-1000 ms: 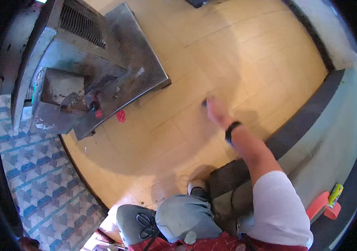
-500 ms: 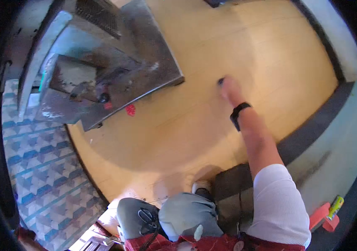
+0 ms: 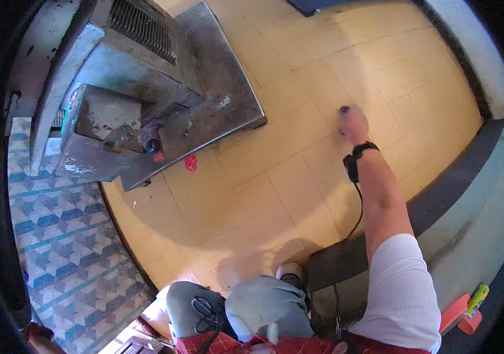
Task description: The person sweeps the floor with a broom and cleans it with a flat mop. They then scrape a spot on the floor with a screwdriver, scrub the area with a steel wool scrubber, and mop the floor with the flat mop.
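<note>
My right arm reaches forward over the tan floor (image 3: 275,200), with a white sleeve at the upper arm. At its end my right hand (image 3: 355,125) is closed round a small dark thing (image 3: 344,110); only its dark end shows, so I cannot make out its kind. A black strap (image 3: 363,148) with a small black box (image 3: 351,169) circles the wrist, and a cable hangs from the box. My left hand is not in view.
A worn metal machine (image 3: 140,71) on a metal base (image 3: 228,100) stands at left, a red patterned piece (image 3: 190,163) beside it. Blue-grey patterned flooring (image 3: 69,236) lies far left. A dark ledge (image 3: 429,183) runs at right. Black loops like scissor handles (image 3: 204,311) rest on my leg.
My right hand has moved to the right across the floor, still closed. The wrist cable now hangs in view. The whole scene has shifted slightly right and is sharper.
</note>
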Tool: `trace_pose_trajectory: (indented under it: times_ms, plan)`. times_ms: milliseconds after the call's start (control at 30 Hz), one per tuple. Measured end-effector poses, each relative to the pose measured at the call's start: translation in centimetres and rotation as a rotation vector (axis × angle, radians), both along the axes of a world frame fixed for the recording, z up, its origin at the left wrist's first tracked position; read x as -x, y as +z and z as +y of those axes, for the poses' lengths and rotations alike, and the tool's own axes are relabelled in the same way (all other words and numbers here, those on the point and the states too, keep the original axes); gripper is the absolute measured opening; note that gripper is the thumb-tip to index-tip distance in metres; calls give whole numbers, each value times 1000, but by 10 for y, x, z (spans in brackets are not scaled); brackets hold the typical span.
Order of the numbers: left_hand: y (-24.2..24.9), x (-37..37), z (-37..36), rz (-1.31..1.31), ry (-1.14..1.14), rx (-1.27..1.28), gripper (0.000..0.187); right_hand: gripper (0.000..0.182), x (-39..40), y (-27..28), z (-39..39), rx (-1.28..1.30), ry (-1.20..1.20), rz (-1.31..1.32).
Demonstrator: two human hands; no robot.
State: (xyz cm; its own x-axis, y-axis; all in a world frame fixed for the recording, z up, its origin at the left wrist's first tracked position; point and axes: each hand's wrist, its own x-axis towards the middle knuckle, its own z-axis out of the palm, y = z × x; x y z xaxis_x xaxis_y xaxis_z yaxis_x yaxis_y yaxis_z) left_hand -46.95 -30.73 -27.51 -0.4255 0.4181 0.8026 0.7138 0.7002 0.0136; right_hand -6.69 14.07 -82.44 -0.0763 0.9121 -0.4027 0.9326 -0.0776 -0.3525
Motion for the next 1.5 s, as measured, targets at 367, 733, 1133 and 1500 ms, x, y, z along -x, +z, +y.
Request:
trace_pose_trajectory:
  times_ms: [367,733,1133,1500]
  plan:
    - [9,14,-14,-19,17,17,31,21,19,-24,-40,-90,166,142]
    - [-17,-31,59,13,-193,171,20,22,105,-8,-230,651,494,252]
    - [-27,28,14,-259,-237,58,39,24,0,-74,-101,153,-251,477]
    - [-3,-43,63,-200,-199,301,15,24,221,125,-303,703,779,788]
